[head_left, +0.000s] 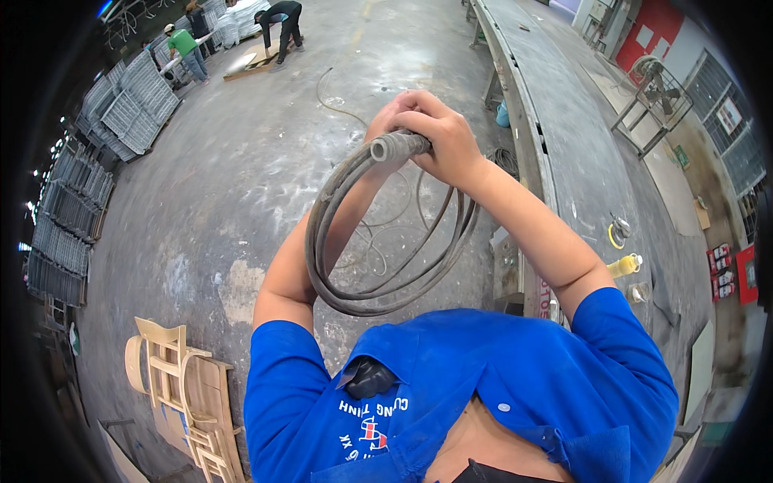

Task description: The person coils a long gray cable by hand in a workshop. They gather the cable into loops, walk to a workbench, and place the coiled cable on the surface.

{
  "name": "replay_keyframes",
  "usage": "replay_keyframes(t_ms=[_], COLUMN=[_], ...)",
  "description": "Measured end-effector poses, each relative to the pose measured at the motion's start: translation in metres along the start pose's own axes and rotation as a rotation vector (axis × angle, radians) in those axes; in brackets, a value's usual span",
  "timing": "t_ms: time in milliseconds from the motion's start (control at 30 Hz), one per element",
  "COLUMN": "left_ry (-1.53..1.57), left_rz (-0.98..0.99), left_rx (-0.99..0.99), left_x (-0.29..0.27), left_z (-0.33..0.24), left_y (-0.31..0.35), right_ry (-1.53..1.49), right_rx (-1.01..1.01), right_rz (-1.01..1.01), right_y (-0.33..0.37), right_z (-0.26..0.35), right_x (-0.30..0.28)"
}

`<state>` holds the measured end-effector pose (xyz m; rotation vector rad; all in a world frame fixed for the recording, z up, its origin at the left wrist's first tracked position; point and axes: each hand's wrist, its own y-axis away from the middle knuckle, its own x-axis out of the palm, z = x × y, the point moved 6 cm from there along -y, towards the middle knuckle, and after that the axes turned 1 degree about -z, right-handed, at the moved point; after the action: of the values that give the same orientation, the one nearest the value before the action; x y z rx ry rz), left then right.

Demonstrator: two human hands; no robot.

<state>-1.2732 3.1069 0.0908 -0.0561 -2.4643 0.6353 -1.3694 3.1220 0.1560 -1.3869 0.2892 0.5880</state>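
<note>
A coiled grey hose (320, 249) hangs from my raised hands in several loose loops in front of my chest. My right hand (443, 138) is closed round the gathered loops, next to the thick ribbed hose end (396, 147), whose open mouth faces me. Just beyond it, my left hand (388, 121) is closed at the same bundle; its fingers are partly hidden behind the right hand. A thinner length of hose or cable (342, 111) runs out on the floor past my hands, and more thin loops lie on the floor beneath the coil.
A long grey workbench (564, 129) runs along my right, with a yellow bottle (625, 266) and a tape roll (617, 234) on it. Wooden chair frames (165, 362) stand at lower left. Metal racks (141, 113) are stacked far left, near co-workers (282, 24). A fan (656, 88) stands far right.
</note>
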Motion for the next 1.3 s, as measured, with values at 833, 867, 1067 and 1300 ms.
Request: replay_keyframes(t_ms=[833, 867, 1067, 1300], left_ry=[-1.768, -1.733, -1.691, -0.889], left_rz=[0.104, 0.069, -0.151, -0.712], left_rx=[-0.754, -0.8, -0.904, -0.754], left_x=[-0.248, -0.256, -0.343, -0.358], left_z=[0.238, 0.231, 0.162, 0.041], left_y=[0.289, 0.3, 0.304, 0.243], right_ry=[0.112, 0.076, 0.45, 0.704], right_rx=[0.5, 0.564, 0.813, 1.227], right_rz=[-0.539, -0.514, -0.321, -0.117], right_y=[-0.101, -0.09, 0.008, 0.165], right_z=[-0.066, -0.081, -0.157, -0.237], right_x=[-0.327, -0.344, -0.385, -0.307])
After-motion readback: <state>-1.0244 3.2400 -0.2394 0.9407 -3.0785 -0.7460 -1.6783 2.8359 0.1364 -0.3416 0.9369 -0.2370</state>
